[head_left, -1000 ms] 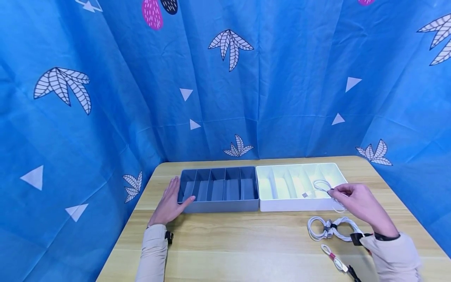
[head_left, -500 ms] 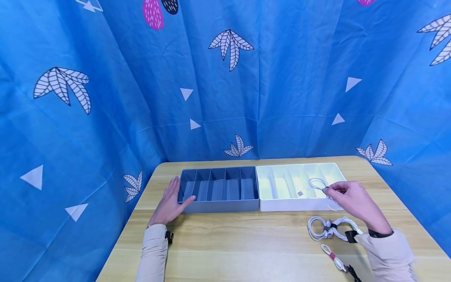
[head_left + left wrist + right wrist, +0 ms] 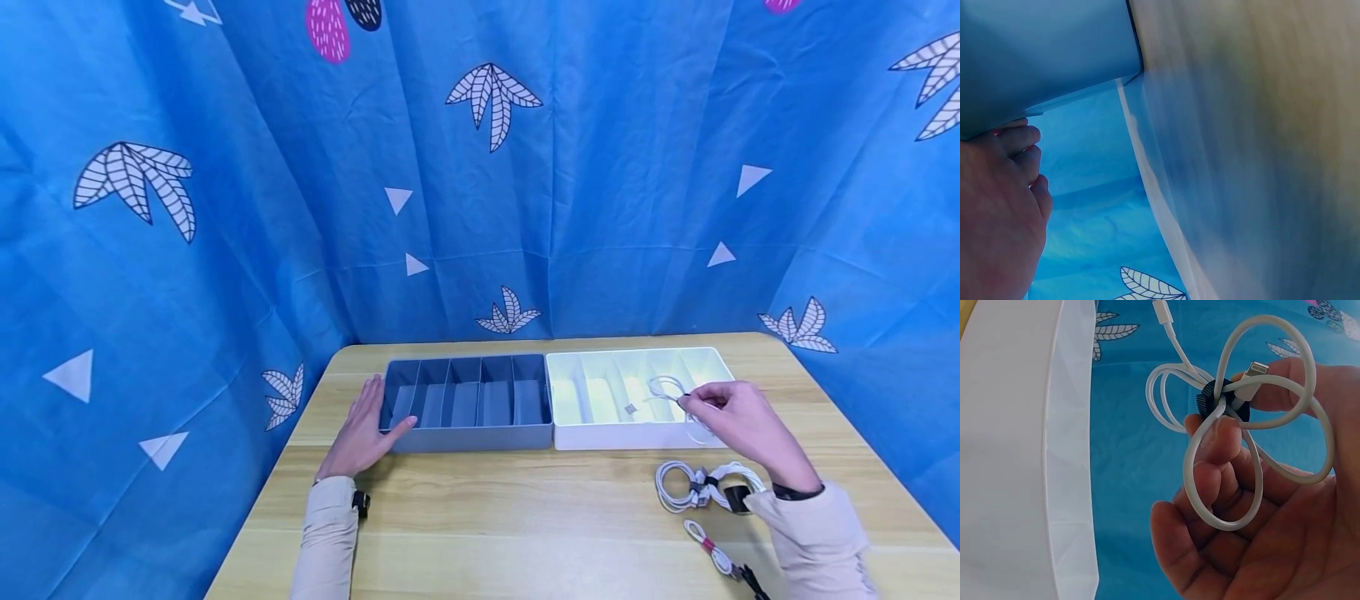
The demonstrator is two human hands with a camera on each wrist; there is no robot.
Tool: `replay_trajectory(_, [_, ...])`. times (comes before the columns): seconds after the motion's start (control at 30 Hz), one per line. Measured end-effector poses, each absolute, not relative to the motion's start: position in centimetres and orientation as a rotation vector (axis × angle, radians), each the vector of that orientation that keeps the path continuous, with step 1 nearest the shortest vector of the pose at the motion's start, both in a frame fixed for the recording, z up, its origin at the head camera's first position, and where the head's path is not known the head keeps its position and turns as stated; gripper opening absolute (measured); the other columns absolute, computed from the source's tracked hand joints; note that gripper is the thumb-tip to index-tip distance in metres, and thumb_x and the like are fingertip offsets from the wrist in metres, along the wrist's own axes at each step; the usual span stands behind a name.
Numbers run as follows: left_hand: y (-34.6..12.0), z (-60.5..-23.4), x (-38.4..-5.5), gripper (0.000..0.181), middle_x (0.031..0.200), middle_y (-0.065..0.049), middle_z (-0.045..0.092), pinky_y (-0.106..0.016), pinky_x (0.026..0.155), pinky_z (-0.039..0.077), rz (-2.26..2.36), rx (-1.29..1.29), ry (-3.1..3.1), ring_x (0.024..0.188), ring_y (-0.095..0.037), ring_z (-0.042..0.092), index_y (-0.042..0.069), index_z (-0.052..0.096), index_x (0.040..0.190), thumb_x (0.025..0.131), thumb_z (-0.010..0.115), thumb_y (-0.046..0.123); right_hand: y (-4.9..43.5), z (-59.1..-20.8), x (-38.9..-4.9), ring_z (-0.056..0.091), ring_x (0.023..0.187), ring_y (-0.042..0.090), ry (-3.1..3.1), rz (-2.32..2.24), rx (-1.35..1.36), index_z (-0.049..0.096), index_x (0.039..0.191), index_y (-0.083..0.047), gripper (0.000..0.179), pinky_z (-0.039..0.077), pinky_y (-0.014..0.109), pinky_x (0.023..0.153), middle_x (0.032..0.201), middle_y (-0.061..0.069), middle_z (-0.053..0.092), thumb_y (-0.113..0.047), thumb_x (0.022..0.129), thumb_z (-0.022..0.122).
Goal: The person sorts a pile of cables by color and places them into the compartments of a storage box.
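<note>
In the head view my right hand (image 3: 746, 421) pinches a coiled white charging cable (image 3: 666, 383) above the white compartment box (image 3: 622, 437). The right wrist view shows the cable's loops (image 3: 1313, 375) gathered by a black tie (image 3: 1211, 399), with finger and thumb at the tie. A Lightning plug (image 3: 1252, 378) pokes out beside it; a second white plug (image 3: 1163, 311) hangs farther off. My left hand (image 3: 360, 442) rests against the left end of the grey compartment box (image 3: 472, 439), thumb across its front corner. In the left wrist view its fingers touch the box wall (image 3: 1047, 56).
The boxes stand side by side along the table's back. Two white cable coils (image 3: 675, 492) with black ties lie before the white box. Nearer are a small white cable (image 3: 708, 546) with a red tie and a black cable end (image 3: 752, 581). A blue curtain (image 3: 480, 208) hangs behind.
My right hand has moved left and slightly back over the white box, carrying the coiled cable and its dangling plug along. My left hand has stayed in place on the grey box.
</note>
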State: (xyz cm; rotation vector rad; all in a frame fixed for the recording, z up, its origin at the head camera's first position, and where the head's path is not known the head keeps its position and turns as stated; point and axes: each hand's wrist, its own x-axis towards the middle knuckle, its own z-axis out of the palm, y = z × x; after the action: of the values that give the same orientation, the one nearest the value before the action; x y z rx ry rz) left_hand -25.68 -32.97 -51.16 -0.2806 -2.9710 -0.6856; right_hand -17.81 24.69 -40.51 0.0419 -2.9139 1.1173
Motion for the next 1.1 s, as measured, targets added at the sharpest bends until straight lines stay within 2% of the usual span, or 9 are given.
replay_trajectory(0.2, [-32.9,-51.1,-25.6,0.111,0.177,-0.011,0.003,-0.06,0.132,0.012,-0.682,-0.271,-2.99,0.164,-0.035,0.002,0.006,0.008,0.167,0.093,0.052,0.076,24.2,-40.5,-18.1,0.057,0.077,0.018,-2.909,1.127,0.042,0.074,0.113,0.004,0.044,0.047,0.025,0.059,0.09,0.009,0.072,-0.037,0.101,0.065])
replay_trajectory(0.63, [-33.0,-51.2,-25.7,0.111,0.176,-0.017,0.006,-0.063,0.131,0.012,-0.678,-0.267,-2.982,0.164,-0.038,0.004,0.003,0.009,0.166,0.094,0.052,0.075,23.4,-40.3,-18.6,0.059,0.078,0.016,-2.903,1.148,0.057,0.074,0.113,0.004,0.044,0.049,0.025,0.061,0.095,0.013,0.076,-0.037,0.101,0.065])
replay_trajectory(1.1, [-33.0,-51.2,-25.8,0.109,0.175,-0.018,0.009,-0.062,0.131,0.012,-0.689,-0.293,-2.966,0.164,-0.037,0.004,0.002,0.01,0.166,0.095,0.052,0.074,22.1,-40.0,-19.3,0.057,0.074,0.013,-2.851,1.159,0.107,0.077,0.106,0.003,0.037,0.047,0.023,0.06,0.087,0.008,0.075,-0.032,0.099,0.066])
